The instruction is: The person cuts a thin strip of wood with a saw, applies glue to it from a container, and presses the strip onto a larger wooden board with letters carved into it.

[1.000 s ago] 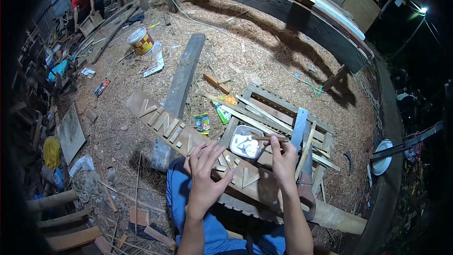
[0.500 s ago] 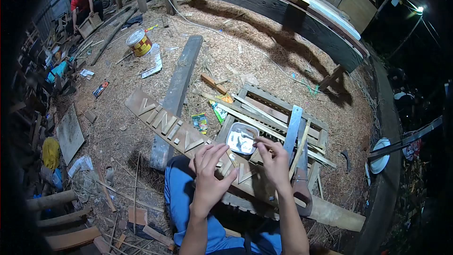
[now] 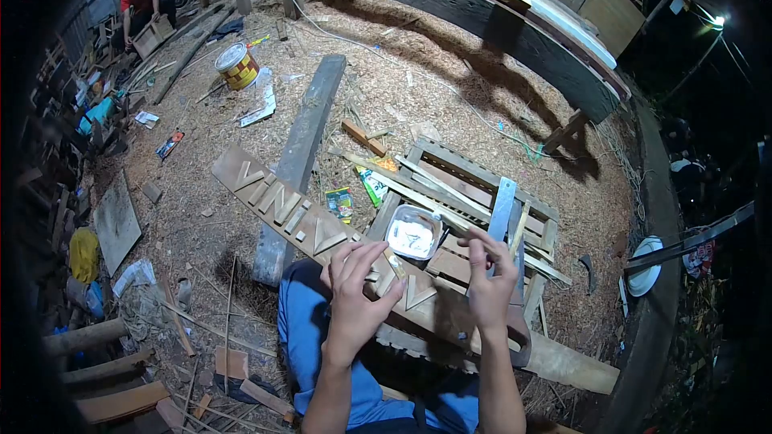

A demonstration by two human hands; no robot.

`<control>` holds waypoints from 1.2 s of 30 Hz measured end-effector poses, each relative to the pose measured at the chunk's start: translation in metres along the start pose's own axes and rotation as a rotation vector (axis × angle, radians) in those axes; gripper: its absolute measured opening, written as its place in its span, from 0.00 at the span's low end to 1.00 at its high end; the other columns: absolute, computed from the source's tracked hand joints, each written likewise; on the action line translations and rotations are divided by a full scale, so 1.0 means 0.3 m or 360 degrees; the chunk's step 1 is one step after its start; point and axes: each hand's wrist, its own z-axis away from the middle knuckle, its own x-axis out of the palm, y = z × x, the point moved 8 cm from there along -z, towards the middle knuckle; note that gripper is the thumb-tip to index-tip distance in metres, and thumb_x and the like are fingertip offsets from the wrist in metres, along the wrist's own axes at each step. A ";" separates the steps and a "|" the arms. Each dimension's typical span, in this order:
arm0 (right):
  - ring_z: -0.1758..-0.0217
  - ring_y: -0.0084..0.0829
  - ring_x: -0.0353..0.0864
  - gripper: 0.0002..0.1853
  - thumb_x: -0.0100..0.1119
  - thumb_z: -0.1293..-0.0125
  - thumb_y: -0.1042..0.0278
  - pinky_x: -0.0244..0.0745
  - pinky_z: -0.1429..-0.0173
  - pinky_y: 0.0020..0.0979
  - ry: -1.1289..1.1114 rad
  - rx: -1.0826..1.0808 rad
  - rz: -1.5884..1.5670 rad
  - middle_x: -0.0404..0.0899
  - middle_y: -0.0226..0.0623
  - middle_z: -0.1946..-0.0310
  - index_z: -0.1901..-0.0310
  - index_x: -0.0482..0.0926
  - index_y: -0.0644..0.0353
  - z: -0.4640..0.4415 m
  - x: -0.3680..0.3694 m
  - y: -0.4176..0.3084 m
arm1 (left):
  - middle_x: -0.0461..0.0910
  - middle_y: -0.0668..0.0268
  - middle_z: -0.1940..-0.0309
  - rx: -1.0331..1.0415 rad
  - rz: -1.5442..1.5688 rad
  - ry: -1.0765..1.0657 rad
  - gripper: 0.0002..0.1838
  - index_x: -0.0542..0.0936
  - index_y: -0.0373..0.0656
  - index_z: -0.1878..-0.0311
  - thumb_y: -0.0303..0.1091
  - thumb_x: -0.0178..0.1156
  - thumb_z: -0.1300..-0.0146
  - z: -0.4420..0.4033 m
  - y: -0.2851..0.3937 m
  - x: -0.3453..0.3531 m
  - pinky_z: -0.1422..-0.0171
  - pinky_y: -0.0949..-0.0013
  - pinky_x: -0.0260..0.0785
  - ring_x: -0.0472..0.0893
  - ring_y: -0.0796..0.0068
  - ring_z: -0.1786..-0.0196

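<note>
Your right hand [image 3: 492,293] has cleared one tub [image 3: 416,214] (grip unclear); your left hand [image 3: 354,305], fingers apart, touches one brown lettered board [image 3: 322,219].

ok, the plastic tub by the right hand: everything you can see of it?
The tub is shallow and squarish with rounded corners, clear and plastic-looking, open, no lid on it. A white, paste-like substance unevenly covers much of its bottom. It sits upright on the slatted wooden frame, just beyond the board with wooden strips; whether it touches that board, I can't tell. The right hand and left hand are both off it.
</note>
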 end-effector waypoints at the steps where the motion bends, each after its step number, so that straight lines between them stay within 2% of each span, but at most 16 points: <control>1: 0.58 0.27 0.82 0.13 0.63 0.23 0.67 0.75 0.50 0.30 0.0087 0.0291 -0.0422 0.89 0.37 0.61 0.42 0.86 0.60 0.007 -0.010 0.045 | 0.83 0.64 0.38 0.0001 0.0011 -0.0006 0.33 0.83 0.45 0.35 0.37 0.78 0.47 0.002 0.001 0.004 0.22 0.54 0.54 0.73 0.59 0.29; 2: 0.59 0.22 0.80 0.13 0.60 0.20 0.65 0.73 0.51 0.26 0.0176 0.0580 -0.0844 0.89 0.34 0.59 0.43 0.86 0.63 0.023 -0.009 0.089 | 0.83 0.64 0.38 0.0004 0.0012 -0.0008 0.33 0.83 0.45 0.35 0.37 0.78 0.47 0.003 0.004 0.006 0.22 0.54 0.54 0.73 0.59 0.29; 4: 0.61 0.17 0.78 0.14 0.59 0.19 0.64 0.71 0.54 0.23 0.0184 0.0628 -0.0864 0.89 0.35 0.60 0.43 0.85 0.64 0.032 -0.032 0.097 | 0.82 0.61 0.39 0.0026 0.0040 -0.0006 0.34 0.83 0.44 0.35 0.37 0.79 0.48 0.007 0.014 0.008 0.23 0.54 0.57 0.74 0.57 0.30; 6: 0.62 0.17 0.77 0.14 0.60 0.20 0.64 0.69 0.56 0.23 0.0195 0.0792 -0.1199 0.89 0.36 0.60 0.42 0.84 0.63 0.067 -0.039 0.122 | 0.82 0.59 0.39 0.0014 0.0130 -0.0015 0.33 0.83 0.43 0.36 0.37 0.79 0.47 0.012 0.016 0.014 0.23 0.54 0.59 0.74 0.57 0.30; 8: 0.61 0.18 0.78 0.13 0.60 0.20 0.65 0.69 0.56 0.25 0.0183 0.0827 -0.1259 0.88 0.36 0.61 0.42 0.84 0.62 0.091 -0.065 0.101 | 0.81 0.57 0.39 -0.0002 0.0223 -0.0027 0.33 0.83 0.43 0.36 0.37 0.80 0.47 0.019 0.029 0.018 0.23 0.54 0.61 0.74 0.56 0.30; 10: 0.60 0.21 0.79 0.12 0.60 0.20 0.65 0.70 0.55 0.26 0.0207 0.0825 -0.1587 0.87 0.35 0.63 0.43 0.83 0.62 0.134 -0.088 0.072 | 0.85 0.62 0.41 -0.0030 0.0430 -0.0020 0.32 0.84 0.43 0.37 0.39 0.80 0.47 0.027 0.057 0.019 0.23 0.56 0.59 0.74 0.60 0.32; 12: 0.59 0.23 0.81 0.12 0.62 0.23 0.68 0.73 0.52 0.28 0.0308 0.0890 -0.1693 0.87 0.38 0.61 0.44 0.83 0.64 0.192 -0.113 0.047 | 0.85 0.61 0.41 -0.0054 0.0539 -0.0046 0.32 0.85 0.42 0.38 0.36 0.81 0.49 0.030 0.096 0.023 0.23 0.57 0.62 0.75 0.59 0.32; 14: 0.58 0.26 0.82 0.12 0.64 0.26 0.68 0.75 0.48 0.29 0.0345 0.0745 -0.1888 0.86 0.38 0.61 0.46 0.82 0.64 0.236 -0.138 0.003 | 0.85 0.62 0.41 -0.0058 0.0858 -0.0066 0.32 0.85 0.41 0.38 0.33 0.81 0.50 0.049 0.118 0.037 0.23 0.58 0.63 0.74 0.60 0.33; 15: 0.57 0.29 0.83 0.11 0.65 0.28 0.69 0.77 0.45 0.31 0.0405 0.0835 -0.1955 0.85 0.40 0.58 0.49 0.82 0.64 0.269 -0.141 0.004 | 0.85 0.62 0.41 -0.0008 0.0871 -0.0070 0.33 0.85 0.42 0.39 0.31 0.80 0.52 0.058 0.135 0.038 0.22 0.58 0.63 0.74 0.61 0.32; 16: 0.56 0.30 0.83 0.11 0.65 0.31 0.70 0.77 0.44 0.32 0.0422 0.0792 -0.1968 0.84 0.41 0.55 0.51 0.81 0.65 0.295 -0.152 0.008 | 0.85 0.62 0.41 -0.0018 0.0878 -0.0077 0.33 0.85 0.42 0.39 0.31 0.80 0.52 0.071 0.145 0.040 0.22 0.58 0.63 0.74 0.61 0.32; 19: 0.54 0.32 0.81 0.12 0.65 0.37 0.70 0.77 0.42 0.32 0.0466 0.0620 -0.1823 0.82 0.41 0.57 0.54 0.80 0.66 0.344 -0.202 -0.028 | 0.85 0.64 0.40 -0.0010 0.0925 -0.0155 0.34 0.85 0.43 0.39 0.30 0.78 0.56 0.120 0.183 0.056 0.22 0.57 0.62 0.72 0.60 0.31; 23: 0.56 0.30 0.78 0.12 0.63 0.39 0.69 0.72 0.46 0.31 0.0493 0.0539 -0.1696 0.79 0.42 0.62 0.56 0.79 0.65 0.377 -0.264 -0.044 | 0.84 0.66 0.39 0.0090 0.0777 -0.0126 0.33 0.85 0.46 0.40 0.33 0.79 0.55 0.159 0.242 0.053 0.21 0.56 0.60 0.71 0.59 0.30; 26: 0.55 0.32 0.77 0.11 0.62 0.37 0.67 0.72 0.46 0.31 0.0405 0.0415 -0.1677 0.78 0.42 0.60 0.56 0.77 0.63 0.407 -0.285 -0.043 | 0.84 0.67 0.38 0.0082 0.0751 -0.0184 0.33 0.85 0.47 0.40 0.33 0.79 0.55 0.191 0.270 0.064 0.21 0.55 0.59 0.71 0.59 0.30; 31: 0.55 0.32 0.76 0.12 0.61 0.39 0.67 0.72 0.45 0.32 0.0390 0.0430 -0.1506 0.77 0.43 0.60 0.56 0.75 0.63 0.434 -0.302 -0.051 | 0.84 0.68 0.38 0.0132 0.0763 -0.0175 0.33 0.85 0.49 0.39 0.37 0.79 0.53 0.223 0.299 0.067 0.21 0.53 0.57 0.70 0.60 0.28; 33: 0.57 0.31 0.76 0.13 0.62 0.41 0.65 0.69 0.48 0.30 0.0587 0.0456 -0.1566 0.79 0.42 0.62 0.58 0.77 0.65 0.446 -0.322 -0.040 | 0.84 0.69 0.38 0.0097 0.0767 -0.0193 0.33 0.85 0.50 0.39 0.38 0.80 0.53 0.234 0.298 0.064 0.20 0.53 0.57 0.70 0.61 0.27; 36: 0.58 0.31 0.76 0.13 0.62 0.41 0.65 0.69 0.48 0.31 0.0627 0.0358 -0.1646 0.78 0.43 0.62 0.59 0.77 0.65 0.440 -0.341 -0.069 | 0.84 0.70 0.38 0.0124 0.0785 -0.0213 0.33 0.85 0.50 0.39 0.39 0.80 0.53 0.235 0.300 0.048 0.20 0.53 0.57 0.70 0.62 0.27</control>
